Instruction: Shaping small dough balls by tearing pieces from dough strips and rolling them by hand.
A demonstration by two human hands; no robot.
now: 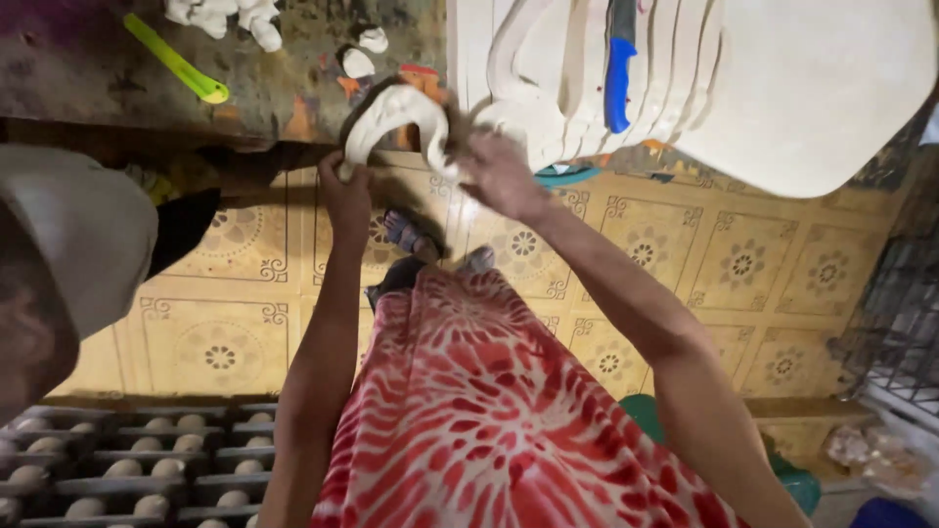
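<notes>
— Yellow patterned floor tiles (743,264) run under me, and the bench (88,68) stands in front, stained and worn. What do you see in my hands?

— A pale curved strap piece (396,112), held just off the bench's front edge. Your left hand (344,196) is closed around its lower end; your right hand (499,176) is clenched on the other end, near the stack.

— Yes, the stack of cut sheets (802,88) covers the bench's right end and overhangs its front edge. A blue-handled knife (616,83) lies on top of it.

— How do you keep the piece from kinking?

— I judge it best to hold both ends firmly and bend evenly, thumbs close to the curve, so the arc stays smooth and doesn't crease.

— Anything to mind nearby?

— The knife sits close to my right wrist, so I keep my elbow low. A green tool (176,61) lies well apart toward the bench's back left, with white scraps (357,64) between it and me. Another person's cap (78,235) shows at my left, and a rack of pale lumps (127,469) stands on the floor below.
</notes>
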